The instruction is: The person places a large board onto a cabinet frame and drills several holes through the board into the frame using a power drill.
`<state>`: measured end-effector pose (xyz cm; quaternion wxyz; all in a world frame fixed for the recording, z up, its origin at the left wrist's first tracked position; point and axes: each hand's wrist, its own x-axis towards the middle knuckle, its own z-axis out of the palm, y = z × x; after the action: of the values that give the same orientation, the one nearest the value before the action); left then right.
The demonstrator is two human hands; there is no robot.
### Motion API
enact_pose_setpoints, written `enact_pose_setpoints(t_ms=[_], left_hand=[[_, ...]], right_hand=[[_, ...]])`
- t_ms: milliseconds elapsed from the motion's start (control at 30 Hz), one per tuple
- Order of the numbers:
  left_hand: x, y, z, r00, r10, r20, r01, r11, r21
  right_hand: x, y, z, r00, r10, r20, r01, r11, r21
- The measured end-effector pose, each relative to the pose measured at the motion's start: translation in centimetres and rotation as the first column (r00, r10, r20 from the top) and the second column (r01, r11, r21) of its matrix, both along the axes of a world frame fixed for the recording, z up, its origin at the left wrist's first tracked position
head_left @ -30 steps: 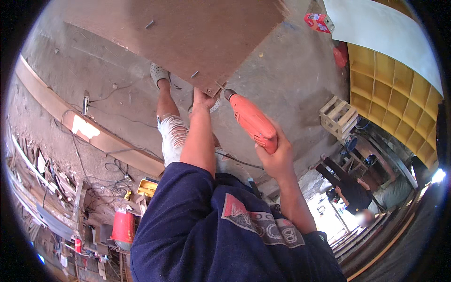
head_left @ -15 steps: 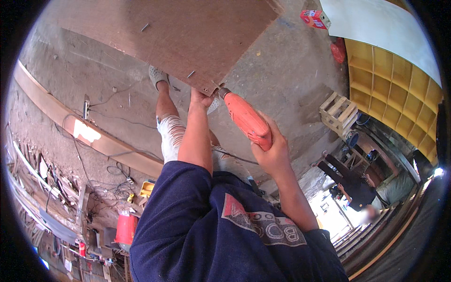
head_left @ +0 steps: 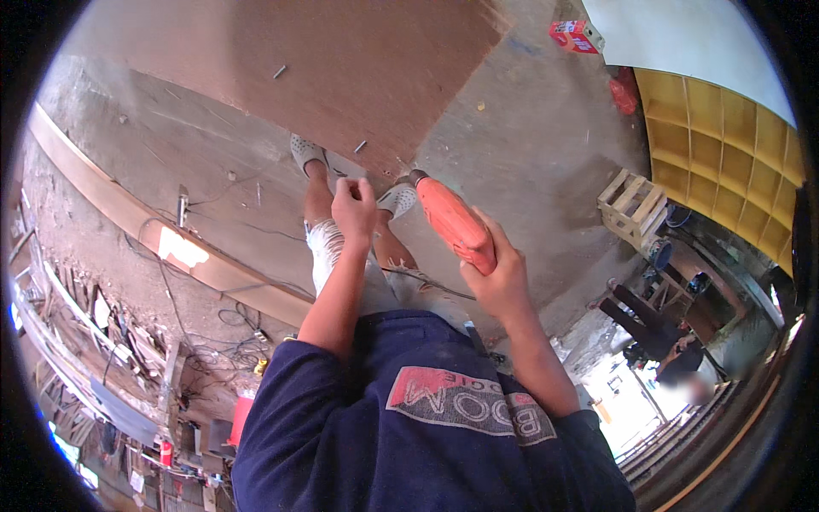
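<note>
1. R hand (head_left: 502, 280): wrapped round the handle of the orange drill (head_left: 456, 224). Grip's at the rear end, prob. so the nose can point fwd, away from the body.
2. Drill: held over the floor (head_left: 529, 128), chuck just beside the near corner of the brown panel (head_left: 375, 77). Can't tell if the bit touches it; too small & blurred.
3. L hand (head_left: 352, 205): fingers curled in, just off the panel's near edge, not on the drill. Can't tell if anything's pinched inside. Held nr the corner, prob. to stay close to the same spot as the drill nose.
4. Panel: corner points at the person, which puts it within easy reach of both hands.
5. Two small metal pieces, one farther in (head_left: 280, 72), one nr the corner (head_left: 361, 147), lie loose-looking on the panel, well apart; prob. left there to be handy.
6. Dark cord (head_left: 439, 290) runs below the R hand, prob. the drill's, clear of the bit.
7. Light clogs (head_left: 397, 201) nr the corner, feet apart, prob. for balance while leaning over.
</note>
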<state>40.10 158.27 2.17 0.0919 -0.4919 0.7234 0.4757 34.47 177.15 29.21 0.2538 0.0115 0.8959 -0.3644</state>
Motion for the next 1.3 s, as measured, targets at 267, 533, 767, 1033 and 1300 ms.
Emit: enact_pose_setpoints(t_ms=[267, 533, 767, 1033, 1300], left_hand=[[-5.9, -1.0, 3.4, 0.530, -0.742, -0.411, 0.590, 0.670, -0.450], [-7.7, -0.8, 1.9, 0.399, -0.857, -0.326, 0.699, 0.514, -0.497], [-13.1, -2.1, 3.2, 0.544, -0.780, -0.309, 0.524, 0.603, -0.601], [-18.1, -4.8, 3.7, 0.597, -0.790, 0.139, 0.719, 0.450, -0.529], [-18.6, -4.9, 2.7, 0.566, -0.799, 0.201, 0.765, 0.419, -0.488]], right_hand=[[1.3, 1.7, 0.2, 0.996, -0.085, 0.022, 0.086, 0.993, -0.077], [1.8, 4.0, 0.4, 0.973, -0.229, -0.022, 0.223, 0.963, -0.152], [-3.8, 4.4, -0.5, 0.906, -0.417, 0.070, 0.423, 0.888, -0.182], [-9.0, 2.5, -2.0, 0.938, -0.329, -0.110, 0.309, 0.937, -0.160], [-11.7, 0.7, -0.3, 0.939, -0.343, -0.020, 0.342, 0.939, -0.038]])
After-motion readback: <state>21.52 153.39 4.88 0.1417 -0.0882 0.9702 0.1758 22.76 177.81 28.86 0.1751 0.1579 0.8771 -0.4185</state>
